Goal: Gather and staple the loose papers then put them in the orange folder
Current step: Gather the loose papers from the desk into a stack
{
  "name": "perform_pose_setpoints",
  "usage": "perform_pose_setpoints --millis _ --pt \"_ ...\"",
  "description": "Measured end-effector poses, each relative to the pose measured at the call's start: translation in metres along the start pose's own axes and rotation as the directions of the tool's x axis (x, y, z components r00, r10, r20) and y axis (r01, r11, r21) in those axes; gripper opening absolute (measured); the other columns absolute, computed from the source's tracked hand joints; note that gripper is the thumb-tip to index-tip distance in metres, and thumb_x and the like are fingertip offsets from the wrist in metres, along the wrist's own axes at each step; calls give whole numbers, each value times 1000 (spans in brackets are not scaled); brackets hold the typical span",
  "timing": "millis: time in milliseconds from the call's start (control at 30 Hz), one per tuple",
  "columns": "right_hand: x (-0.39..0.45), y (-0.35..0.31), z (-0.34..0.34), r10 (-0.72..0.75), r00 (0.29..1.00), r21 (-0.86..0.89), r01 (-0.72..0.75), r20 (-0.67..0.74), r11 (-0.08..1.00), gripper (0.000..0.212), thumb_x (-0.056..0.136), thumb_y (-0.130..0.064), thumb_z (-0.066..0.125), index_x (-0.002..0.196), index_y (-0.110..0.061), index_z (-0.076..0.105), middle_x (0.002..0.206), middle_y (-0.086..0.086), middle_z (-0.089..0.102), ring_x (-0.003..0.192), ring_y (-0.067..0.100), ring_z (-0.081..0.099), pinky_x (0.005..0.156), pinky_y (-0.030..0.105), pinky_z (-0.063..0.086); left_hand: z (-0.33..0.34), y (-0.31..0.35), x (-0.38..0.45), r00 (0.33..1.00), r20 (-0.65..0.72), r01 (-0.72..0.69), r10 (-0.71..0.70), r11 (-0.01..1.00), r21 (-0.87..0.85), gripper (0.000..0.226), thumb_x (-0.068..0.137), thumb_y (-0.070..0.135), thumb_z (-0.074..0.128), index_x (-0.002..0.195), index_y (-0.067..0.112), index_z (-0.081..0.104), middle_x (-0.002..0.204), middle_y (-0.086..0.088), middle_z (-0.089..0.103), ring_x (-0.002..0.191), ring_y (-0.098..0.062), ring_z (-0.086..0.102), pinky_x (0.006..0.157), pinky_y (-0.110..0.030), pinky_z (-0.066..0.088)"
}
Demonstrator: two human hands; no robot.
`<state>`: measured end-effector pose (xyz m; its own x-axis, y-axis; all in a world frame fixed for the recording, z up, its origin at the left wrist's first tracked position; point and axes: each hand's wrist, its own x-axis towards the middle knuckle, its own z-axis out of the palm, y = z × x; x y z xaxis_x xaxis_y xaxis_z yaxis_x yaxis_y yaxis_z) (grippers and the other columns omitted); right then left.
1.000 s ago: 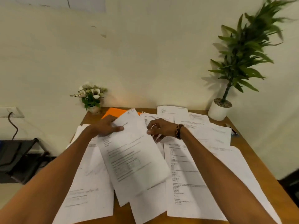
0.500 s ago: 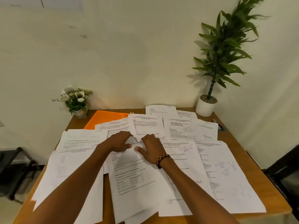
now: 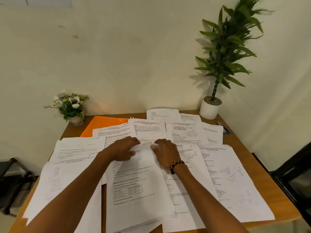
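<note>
Lying shut apparently, orange folder (image 3: 102, 124), papers (image 3: 138, 187) overlapping it, hands (image 3: 123, 149) pressing papers

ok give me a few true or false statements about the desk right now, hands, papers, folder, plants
1. Both hands rest on the sheet with the printed table. True: the left hand and right hand lie at its top edge.
2. The orange folder lies fully uncovered. False: papers overlap its near side.
3. The tall potted plant stands at the far right corner. True.
4. The right hand holds a stapler. False: it holds none, and no stapler can be made out.
5. The flower pot stands on the papers. False: it stands on bare wood beside the folder.
</note>
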<state>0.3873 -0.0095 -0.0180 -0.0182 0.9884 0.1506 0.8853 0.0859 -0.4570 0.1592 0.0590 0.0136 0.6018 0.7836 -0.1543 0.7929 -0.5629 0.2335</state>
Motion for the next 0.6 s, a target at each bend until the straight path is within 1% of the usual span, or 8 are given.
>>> perform_pose_setpoints --millis 100,200,333,467,533,600 --pt "8 13 -4 135 990 -42 -136 -32 990 37 103 -39 40 127 -16 57 127 6 57 120 28 49 99 41 39 0 4 4 1000 7 -18 18 1000 -14 55 96 31 64 148 27 47 154 9 44 137 -18 45 109 -31 38" --pt "11 22 -1 186 982 -64 -188 -26 980 32 100 -34 47 125 -15 56 127 7 54 119 28 46 97 41 40 2 4 9 1000 7 -30 30 999 -29 53 95 30 66 146 23 52 156 14 40 136 -15 45 108 -29 41" --pt "16 24 5 132 991 -112 -130 11 985 28 95 -29 53 119 -18 59 125 3 55 117 25 47 98 39 37 1 6 18 1000 -1 -19 19 999 -40 56 95 31 65 148 25 49 158 14 38 140 -16 43 111 -32 39" --pt "22 22 3 101 995 -92 -100 7 991 20 95 -19 52 112 -19 62 116 1 61 112 23 52 98 39 35 -5 16 32 997 62 -37 39 999 -36 61 98 32 63 154 25 40 163 11 29 147 -19 34 117 -34 30" --pt "28 27 0 76 997 -82 -76 -10 994 23 94 -13 51 113 -19 62 113 0 63 111 23 54 98 37 34 -8 20 39 997 69 -43 45 998 -39 64 98 33 62 156 24 35 165 9 26 149 -19 30 119 -34 25" --pt "36 33 -7 48 997 -49 -52 -64 997 25 96 -17 51 119 -18 61 117 0 63 115 21 54 103 37 33 -11 20 48 996 77 -41 45 998 -49 65 97 34 63 156 25 36 165 10 26 150 -18 29 120 -34 25"
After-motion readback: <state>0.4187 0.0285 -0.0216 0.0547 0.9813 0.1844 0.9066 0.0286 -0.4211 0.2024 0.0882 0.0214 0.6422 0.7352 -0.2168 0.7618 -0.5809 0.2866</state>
